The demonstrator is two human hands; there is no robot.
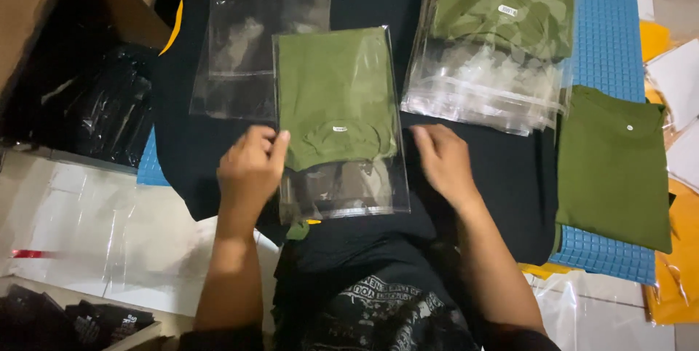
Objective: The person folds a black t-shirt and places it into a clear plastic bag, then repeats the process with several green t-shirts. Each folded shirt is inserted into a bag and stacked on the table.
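A folded green shirt (335,96) lies inside a clear plastic bag (342,189) on a black cloth (502,176) in front of me. My left hand (249,169) pinches the bag's left edge between thumb and fingers. My right hand (444,162) rests with its fingers bent at the bag's right edge; whether it grips the plastic is hidden. The bag's open end points toward me, empty below the shirt.
A stack of bagged green shirts (502,9) and empty clear bags (480,89) lies far right. One unbagged folded green shirt (611,165) sits on a blue mat (604,30). Another empty clear bag (255,30) lies far left. A cardboard box (65,23) holds black packets.
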